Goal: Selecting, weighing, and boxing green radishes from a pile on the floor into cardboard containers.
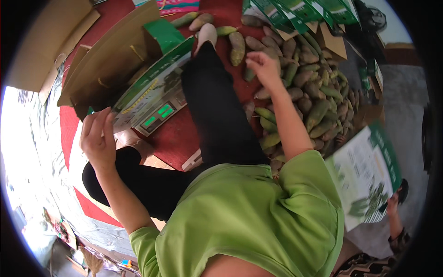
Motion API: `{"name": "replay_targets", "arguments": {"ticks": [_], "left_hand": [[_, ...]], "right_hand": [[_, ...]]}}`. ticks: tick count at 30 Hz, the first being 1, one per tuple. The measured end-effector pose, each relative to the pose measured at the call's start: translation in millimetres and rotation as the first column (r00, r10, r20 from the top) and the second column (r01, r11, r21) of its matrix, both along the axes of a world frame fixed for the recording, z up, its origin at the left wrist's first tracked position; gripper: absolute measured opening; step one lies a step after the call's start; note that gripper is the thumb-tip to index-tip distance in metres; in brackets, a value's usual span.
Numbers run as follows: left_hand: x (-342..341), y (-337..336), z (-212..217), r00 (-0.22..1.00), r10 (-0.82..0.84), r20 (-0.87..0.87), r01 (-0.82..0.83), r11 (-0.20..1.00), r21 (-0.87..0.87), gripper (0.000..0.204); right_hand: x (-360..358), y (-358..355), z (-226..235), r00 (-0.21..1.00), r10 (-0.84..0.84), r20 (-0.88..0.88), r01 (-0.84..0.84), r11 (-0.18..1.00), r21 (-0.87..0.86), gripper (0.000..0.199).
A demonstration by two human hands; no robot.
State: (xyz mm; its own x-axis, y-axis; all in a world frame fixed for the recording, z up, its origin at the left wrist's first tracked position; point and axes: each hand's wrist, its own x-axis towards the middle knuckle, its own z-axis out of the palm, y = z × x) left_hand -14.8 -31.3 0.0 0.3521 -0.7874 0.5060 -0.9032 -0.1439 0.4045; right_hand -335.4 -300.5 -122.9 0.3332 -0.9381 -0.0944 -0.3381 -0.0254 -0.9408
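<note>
My left hand (98,138) is raised beside the near corner of an open green-and-white carton (147,87), fingers spread and resting against its edge. The carton stands on a weighing scale (159,115) with lit green displays. My right hand (264,67) hovers over a heap of green-brown, spindle-shaped vegetables (314,92); its fingers are loosely bent downward and I see nothing in it. My black-trousered leg (217,106) stretches out between the carton and the heap.
Flat brown cardboard (50,37) lies at the far left on a red mat (175,138). Folded green cartons (304,11) are stacked at the back. At the lower right another person's hand (392,205) holds a green-and-white carton (364,175).
</note>
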Motion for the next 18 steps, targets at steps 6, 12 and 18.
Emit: {"name": "replay_targets", "arguments": {"ticks": [6,12,18], "left_hand": [[3,2,-7,0.999,0.045,0.024,-0.045,0.999,0.013,0.012],[13,4,-15,0.999,0.032,0.028,-0.032,0.999,-0.007,0.012],[19,4,-19,0.999,0.044,0.005,-0.044,0.999,-0.019,0.013]], "right_hand": [[-97,77,-166,0.891,0.138,-0.431,-0.12,0.99,0.07,0.025],[-124,138,-179,0.732,0.248,-0.634,-0.183,0.969,0.168,0.022],[-152,112,-133,0.641,0.12,-0.758,-0.136,0.99,0.041,0.021]]}}
